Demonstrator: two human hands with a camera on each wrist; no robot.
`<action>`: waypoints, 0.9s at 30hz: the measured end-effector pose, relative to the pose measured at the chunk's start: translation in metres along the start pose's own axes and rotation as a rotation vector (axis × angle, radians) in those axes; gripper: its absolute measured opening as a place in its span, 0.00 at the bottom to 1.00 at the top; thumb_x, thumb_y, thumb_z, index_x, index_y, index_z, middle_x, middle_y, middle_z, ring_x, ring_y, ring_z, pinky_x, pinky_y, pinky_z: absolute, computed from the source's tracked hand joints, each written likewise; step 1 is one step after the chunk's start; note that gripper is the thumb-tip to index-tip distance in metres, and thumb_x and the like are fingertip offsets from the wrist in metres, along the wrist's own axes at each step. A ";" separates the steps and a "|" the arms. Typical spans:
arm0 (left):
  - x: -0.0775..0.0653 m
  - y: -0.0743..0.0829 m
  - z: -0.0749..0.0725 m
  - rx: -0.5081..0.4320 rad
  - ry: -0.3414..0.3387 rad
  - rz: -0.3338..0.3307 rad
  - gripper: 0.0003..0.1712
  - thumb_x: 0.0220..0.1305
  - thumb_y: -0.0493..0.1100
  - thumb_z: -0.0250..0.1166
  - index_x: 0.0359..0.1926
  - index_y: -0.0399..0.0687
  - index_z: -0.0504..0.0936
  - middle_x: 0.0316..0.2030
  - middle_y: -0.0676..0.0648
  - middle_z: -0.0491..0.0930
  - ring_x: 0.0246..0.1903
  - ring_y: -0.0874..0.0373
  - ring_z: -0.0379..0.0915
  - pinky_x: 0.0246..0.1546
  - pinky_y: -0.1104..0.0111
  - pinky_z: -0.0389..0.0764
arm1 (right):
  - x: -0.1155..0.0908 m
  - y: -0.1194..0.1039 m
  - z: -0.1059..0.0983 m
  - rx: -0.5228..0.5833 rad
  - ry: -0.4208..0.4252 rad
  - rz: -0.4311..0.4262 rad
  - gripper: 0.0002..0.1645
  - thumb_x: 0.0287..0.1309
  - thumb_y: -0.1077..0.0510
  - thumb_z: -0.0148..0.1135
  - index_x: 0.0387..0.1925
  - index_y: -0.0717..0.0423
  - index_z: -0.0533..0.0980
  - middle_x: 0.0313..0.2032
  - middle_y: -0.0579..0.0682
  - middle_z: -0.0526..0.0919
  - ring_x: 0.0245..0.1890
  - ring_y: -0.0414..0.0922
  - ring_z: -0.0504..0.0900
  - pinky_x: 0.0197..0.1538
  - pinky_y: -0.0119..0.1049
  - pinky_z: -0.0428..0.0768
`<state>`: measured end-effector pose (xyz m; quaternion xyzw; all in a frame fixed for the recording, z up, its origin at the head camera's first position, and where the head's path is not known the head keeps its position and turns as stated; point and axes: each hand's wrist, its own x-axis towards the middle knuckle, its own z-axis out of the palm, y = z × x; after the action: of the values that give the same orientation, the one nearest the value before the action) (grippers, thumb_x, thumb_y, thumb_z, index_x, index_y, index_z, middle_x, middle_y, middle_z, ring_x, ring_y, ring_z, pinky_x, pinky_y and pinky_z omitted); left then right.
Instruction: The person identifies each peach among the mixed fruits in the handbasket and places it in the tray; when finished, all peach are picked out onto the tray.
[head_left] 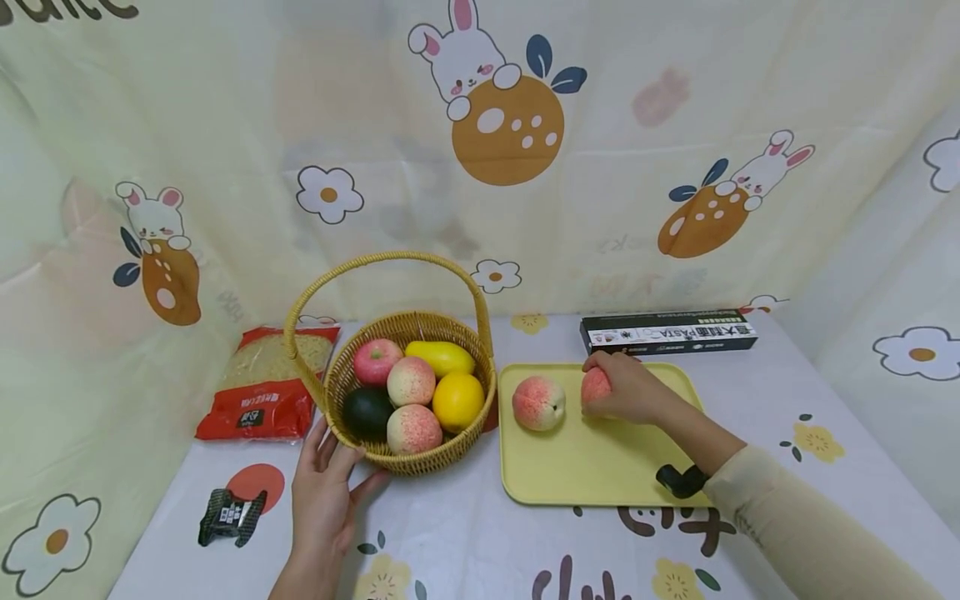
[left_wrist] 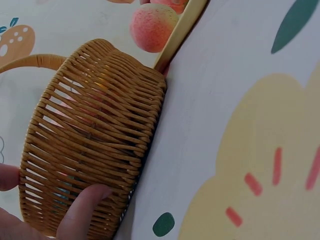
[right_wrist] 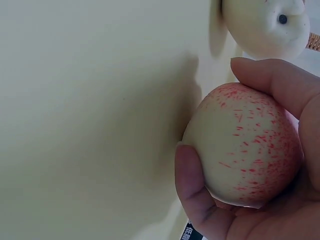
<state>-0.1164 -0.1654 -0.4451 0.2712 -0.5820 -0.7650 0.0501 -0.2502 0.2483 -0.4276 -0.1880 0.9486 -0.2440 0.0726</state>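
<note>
My right hand (head_left: 628,390) grips a peach (right_wrist: 245,145) with thumb and fingers curled round it, over the right part of the yellow tray (head_left: 600,475). To its left on that tray sits another peach (head_left: 538,403). My left hand (head_left: 326,492) touches the lower left side of the wicker basket (head_left: 427,462); its thumb (left_wrist: 82,212) lies along the weave with the fingers spread. In the basket are a red apple (head_left: 377,362), a yellow mango-like fruit (head_left: 441,358), an orange-yellow round fruit (head_left: 458,402), a dark avocado-like fruit (head_left: 367,414) and two peaches (head_left: 414,429).
Behind the tray lies a black pasta box (head_left: 669,332). A red bag of dry noodles (head_left: 262,387) is left of the basket, partly behind its handle (head_left: 390,257). A small black packet (head_left: 231,517) lies at the front left. A patterned curtain (head_left: 375,125) hangs behind the table.
</note>
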 end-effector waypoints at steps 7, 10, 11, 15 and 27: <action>-0.001 0.000 0.000 0.001 -0.003 -0.004 0.45 0.74 0.40 0.61 0.84 0.71 0.53 0.83 0.49 0.56 0.72 0.47 0.68 0.47 0.56 0.91 | -0.004 -0.003 0.001 -0.003 -0.020 0.022 0.41 0.47 0.48 0.80 0.60 0.62 0.75 0.48 0.59 0.82 0.44 0.51 0.79 0.44 0.41 0.81; -0.001 0.000 0.000 -0.005 -0.005 -0.005 0.45 0.74 0.40 0.61 0.84 0.71 0.53 0.83 0.49 0.56 0.72 0.47 0.68 0.47 0.56 0.91 | -0.005 -0.005 0.000 0.005 -0.045 0.025 0.43 0.47 0.47 0.80 0.61 0.61 0.74 0.50 0.60 0.82 0.45 0.50 0.80 0.45 0.42 0.82; -0.001 0.000 0.000 -0.007 -0.006 -0.005 0.45 0.74 0.40 0.61 0.84 0.71 0.53 0.83 0.49 0.56 0.72 0.47 0.68 0.47 0.56 0.91 | -0.005 -0.005 0.000 0.008 -0.050 0.021 0.43 0.47 0.47 0.80 0.61 0.62 0.74 0.51 0.60 0.82 0.45 0.50 0.80 0.45 0.43 0.82; -0.001 0.000 0.000 -0.014 -0.008 -0.009 0.45 0.74 0.40 0.61 0.84 0.71 0.53 0.83 0.50 0.56 0.72 0.47 0.68 0.48 0.56 0.91 | -0.005 -0.006 0.003 0.002 -0.050 0.002 0.43 0.47 0.48 0.80 0.62 0.62 0.75 0.55 0.62 0.81 0.48 0.52 0.80 0.49 0.46 0.83; -0.001 0.001 0.000 -0.011 -0.010 -0.007 0.45 0.74 0.40 0.61 0.84 0.70 0.53 0.83 0.49 0.56 0.71 0.47 0.69 0.47 0.55 0.91 | -0.014 -0.007 0.001 0.081 -0.068 0.053 0.49 0.51 0.49 0.79 0.70 0.64 0.69 0.55 0.62 0.81 0.39 0.47 0.82 0.36 0.37 0.84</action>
<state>-0.1158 -0.1652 -0.4441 0.2692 -0.5771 -0.7697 0.0461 -0.2351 0.2482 -0.4242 -0.1677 0.9397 -0.2735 0.1186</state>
